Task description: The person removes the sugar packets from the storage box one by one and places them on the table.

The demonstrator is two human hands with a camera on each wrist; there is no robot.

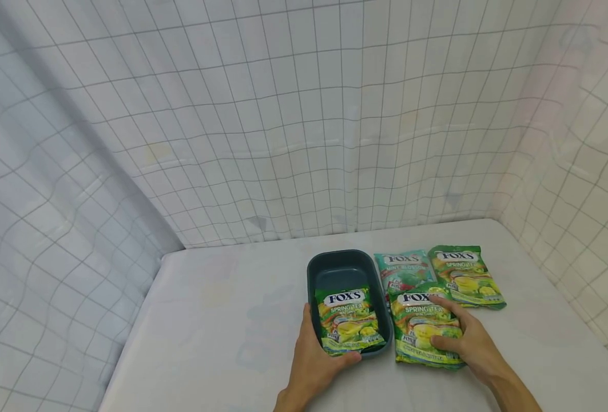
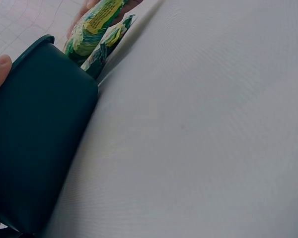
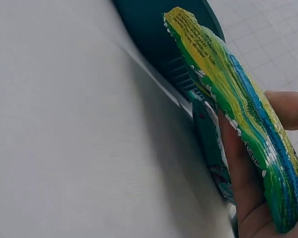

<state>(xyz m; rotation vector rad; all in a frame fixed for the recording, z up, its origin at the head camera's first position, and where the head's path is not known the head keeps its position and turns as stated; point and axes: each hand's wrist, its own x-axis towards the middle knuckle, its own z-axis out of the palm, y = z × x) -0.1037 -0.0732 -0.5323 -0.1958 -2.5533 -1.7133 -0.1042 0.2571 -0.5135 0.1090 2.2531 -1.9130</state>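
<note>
My left hand (image 1: 311,363) grips the near left corner of a dark teal plastic bin (image 1: 338,276), with the thumb at its near rim. Inside the bin lies a green and yellow Fox's Spring Tea candy bag (image 1: 347,312), face up. To the right of the bin, my right hand (image 1: 473,343) grips a second Spring Tea candy bag (image 1: 419,332) from its right side. In the right wrist view this held candy bag (image 3: 243,114) is edge-on, between the thumb and fingers, raised off the white surface. It overlaps a mint-green candy bag (image 3: 208,144) there.
Behind the held bag lies a Fox's Mint Blossom candy bag (image 1: 402,268), partly covered in the head view. Another Spring Tea candy bag (image 1: 468,280) lies at the back right. A white cloth-covered table (image 1: 216,320) carries everything, with grid-patterned white curtains (image 1: 293,114) around it.
</note>
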